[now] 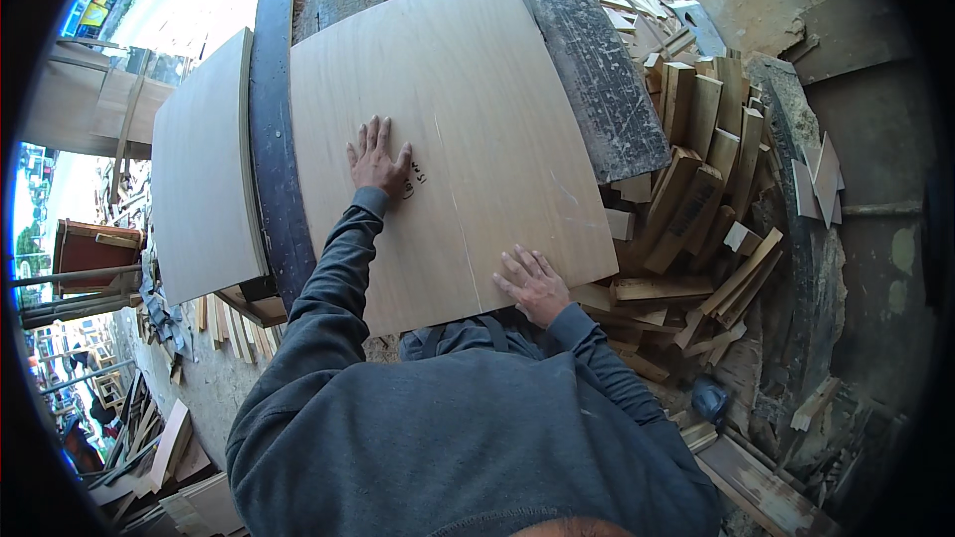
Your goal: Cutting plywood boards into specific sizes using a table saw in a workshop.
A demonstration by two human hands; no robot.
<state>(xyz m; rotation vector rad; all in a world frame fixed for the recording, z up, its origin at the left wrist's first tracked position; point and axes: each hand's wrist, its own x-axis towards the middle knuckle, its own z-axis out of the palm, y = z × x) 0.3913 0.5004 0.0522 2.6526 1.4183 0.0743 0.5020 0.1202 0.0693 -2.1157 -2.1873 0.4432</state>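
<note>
A large light-brown plywood sheet lies flat on a dark, worn workbench, its near edge close to my waist. My left hand rests flat on the sheet left of its middle, fingers spread, beside small dark handwritten marks. Close to the near right corner, my right hand lies with fingers apart on the sheet, its palm by the edge. Neither hand grips anything. A pale line runs along the sheet between the two hands.
Left of the bench stands a stack of plywood sheets. Several wooden blocks and offcuts are piled on the right. More scrap wood lies at the lower left, and a dark panel wall stands at the far right.
</note>
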